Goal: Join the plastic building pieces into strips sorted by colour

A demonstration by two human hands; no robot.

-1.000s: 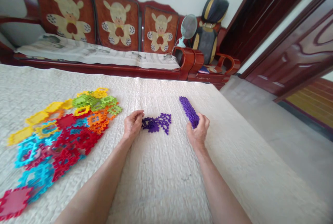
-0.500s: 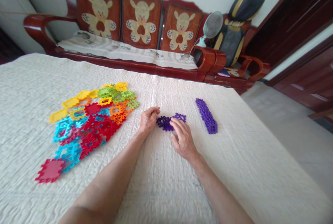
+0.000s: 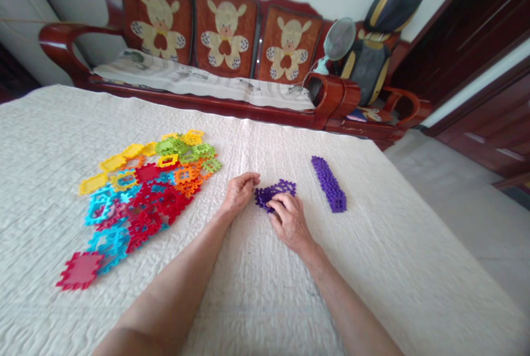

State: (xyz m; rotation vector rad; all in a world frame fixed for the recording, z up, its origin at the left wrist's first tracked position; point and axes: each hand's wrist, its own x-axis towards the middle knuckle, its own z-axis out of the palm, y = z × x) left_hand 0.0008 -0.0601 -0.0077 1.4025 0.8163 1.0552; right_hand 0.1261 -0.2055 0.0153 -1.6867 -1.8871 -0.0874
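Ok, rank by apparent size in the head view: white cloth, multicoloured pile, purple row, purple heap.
1. White cloth
2. Multicoloured pile
3. Purple row and purple heap: unsure, the right hand partly covers the heap.

The left hand (image 3: 241, 191) and right hand (image 3: 291, 223) are bare, with slender, jointed fingers (image 3: 285, 200). Behind the fingers are narrow, bare wrists (image 3: 313, 254); farther back, the uncovered left forearm (image 3: 178, 273) and right forearm (image 3: 350, 301) are smooth in outline and broaden away from the fingers.

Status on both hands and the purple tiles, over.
Right hand at small purple pile, left hand beside it. Purple tile row apart, to the right. Multicoloured tiles off left.
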